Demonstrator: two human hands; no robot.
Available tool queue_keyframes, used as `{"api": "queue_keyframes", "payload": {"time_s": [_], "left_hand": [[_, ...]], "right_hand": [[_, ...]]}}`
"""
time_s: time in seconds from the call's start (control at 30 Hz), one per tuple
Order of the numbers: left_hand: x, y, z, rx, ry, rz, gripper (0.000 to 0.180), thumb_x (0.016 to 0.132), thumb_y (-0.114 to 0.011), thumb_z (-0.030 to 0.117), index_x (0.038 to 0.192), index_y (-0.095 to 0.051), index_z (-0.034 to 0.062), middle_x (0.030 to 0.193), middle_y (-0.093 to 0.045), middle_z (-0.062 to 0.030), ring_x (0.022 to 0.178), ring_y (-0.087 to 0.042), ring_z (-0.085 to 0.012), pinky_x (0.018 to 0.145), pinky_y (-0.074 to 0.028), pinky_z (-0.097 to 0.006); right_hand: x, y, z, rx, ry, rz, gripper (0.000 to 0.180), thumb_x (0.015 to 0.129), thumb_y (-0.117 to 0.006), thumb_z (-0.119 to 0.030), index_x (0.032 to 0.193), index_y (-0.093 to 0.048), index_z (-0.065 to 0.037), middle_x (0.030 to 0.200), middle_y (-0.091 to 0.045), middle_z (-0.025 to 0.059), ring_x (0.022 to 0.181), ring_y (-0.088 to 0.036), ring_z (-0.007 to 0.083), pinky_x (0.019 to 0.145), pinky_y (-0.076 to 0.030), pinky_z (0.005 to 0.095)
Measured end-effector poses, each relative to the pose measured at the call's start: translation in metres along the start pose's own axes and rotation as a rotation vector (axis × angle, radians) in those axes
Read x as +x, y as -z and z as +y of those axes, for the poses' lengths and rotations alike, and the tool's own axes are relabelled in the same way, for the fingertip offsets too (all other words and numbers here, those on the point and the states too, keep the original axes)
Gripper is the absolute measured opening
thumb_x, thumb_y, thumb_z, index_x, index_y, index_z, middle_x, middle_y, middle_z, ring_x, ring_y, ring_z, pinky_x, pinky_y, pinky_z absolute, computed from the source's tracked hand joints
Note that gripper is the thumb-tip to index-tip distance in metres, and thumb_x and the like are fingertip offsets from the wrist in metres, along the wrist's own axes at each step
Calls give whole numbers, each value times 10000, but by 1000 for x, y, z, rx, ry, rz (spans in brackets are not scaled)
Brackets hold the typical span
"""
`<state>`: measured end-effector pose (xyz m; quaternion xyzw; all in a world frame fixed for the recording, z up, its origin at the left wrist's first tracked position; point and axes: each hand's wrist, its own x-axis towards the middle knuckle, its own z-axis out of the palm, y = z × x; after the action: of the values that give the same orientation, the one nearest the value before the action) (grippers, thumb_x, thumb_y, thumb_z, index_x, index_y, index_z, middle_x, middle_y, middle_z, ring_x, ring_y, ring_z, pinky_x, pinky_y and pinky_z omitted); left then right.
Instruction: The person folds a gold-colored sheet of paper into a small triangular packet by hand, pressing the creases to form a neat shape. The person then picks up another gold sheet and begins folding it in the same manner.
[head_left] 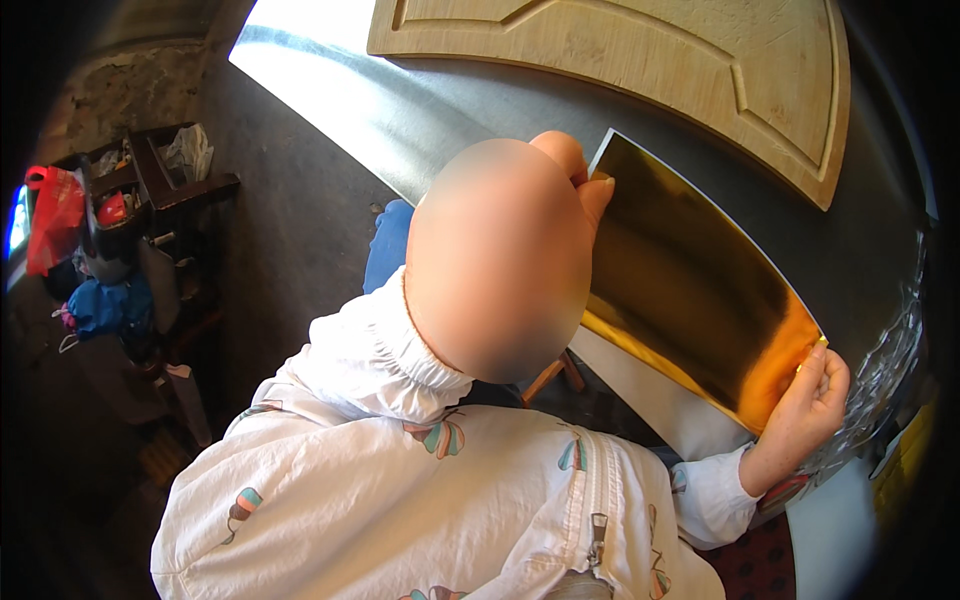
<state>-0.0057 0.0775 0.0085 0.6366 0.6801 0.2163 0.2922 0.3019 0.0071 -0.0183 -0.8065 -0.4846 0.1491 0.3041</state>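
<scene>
A shiny gold sheet [690, 270] with a thin white edge is stretched out at the right, bowing slightly and mirroring dark shapes. My left hand [540, 200], much of it blurred, pinches the sheet's far left corner between thumb and fingers. At the opposite end, my right hand [808, 400] grips the near right corner, fingertips closed on the edge. An orange glow from that hand reflects in the gold surface. Both forearms wear white sleeves with elastic cuffs.
A light wooden panel [620, 60] with a carved groove lies on the dark tabletop [440, 110] beyond the sheet. Crumpled clear plastic [885, 370] sits at the right edge. Over on the left, a dark rack [165, 185] holds a red bag [55, 220] and a blue bag [110, 305].
</scene>
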Motion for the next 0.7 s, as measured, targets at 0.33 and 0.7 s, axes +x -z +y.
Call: {"api": "queue_keyframes", "payload": {"time_s": [0.33, 0.7], "left_hand": [[0, 1, 2, 95, -16, 4, 182, 921, -666, 94, 785, -587, 3, 538, -592, -48, 463, -566, -108, 475, -426, -241], [1, 0, 5, 18, -66, 29, 198, 917, -684, 107, 783, -582, 4, 545, -591, -79, 457, -579, -153, 457, -414, -274]], "right_hand": [[-1, -1, -4, -19, 2, -2, 151, 998, -595, -110, 989, -608, 41, 873, -661, 53, 779, -610, 91, 693, -509, 237], [-3, -10, -23, 68, 13, 74, 128, 959, -623, -54, 853, -598, 13, 643, -541, -43, 560, -451, 4, 479, -350, 203]]}}
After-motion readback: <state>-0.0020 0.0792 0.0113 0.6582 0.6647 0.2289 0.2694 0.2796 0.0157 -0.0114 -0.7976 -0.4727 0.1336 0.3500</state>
